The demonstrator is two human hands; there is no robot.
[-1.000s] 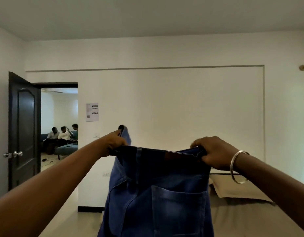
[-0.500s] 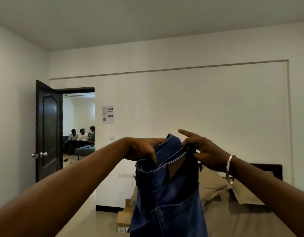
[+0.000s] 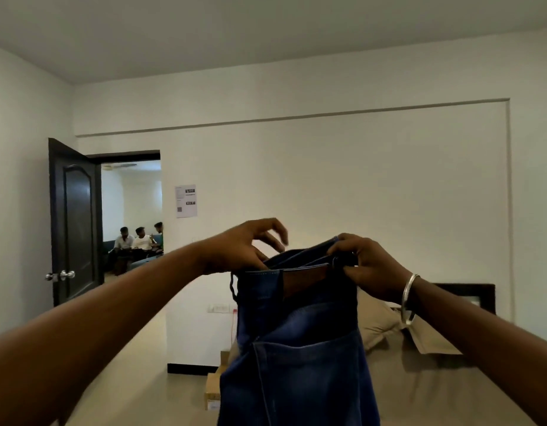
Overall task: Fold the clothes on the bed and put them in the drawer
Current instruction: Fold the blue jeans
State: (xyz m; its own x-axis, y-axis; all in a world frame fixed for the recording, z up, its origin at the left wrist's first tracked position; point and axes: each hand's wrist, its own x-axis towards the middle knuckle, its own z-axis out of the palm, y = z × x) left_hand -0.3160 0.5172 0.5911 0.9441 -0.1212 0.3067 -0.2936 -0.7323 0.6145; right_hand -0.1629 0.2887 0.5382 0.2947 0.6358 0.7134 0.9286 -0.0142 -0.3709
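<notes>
A: Jeans [image 3: 300, 339] hang lower centre of frame, held up in the air, back pocket toward the camera. Why so high?

B: Likely so the legs drop straight for a lengthwise fold. Waistband looks doubled, both sides brought together at the top.

A: Grips?

B: Right hand [image 3: 363, 265], right of centre, fingers curled, pinching the waistband. Left hand [image 3: 244, 249], centre, fingers loosely spread just above the band, holding nothing visible; thumb side touches the denim.

A: Bed [image 3: 435, 382]?

B: Lower right, pillows [image 3: 378, 321] behind the jeans. Drawer not in view.
</notes>
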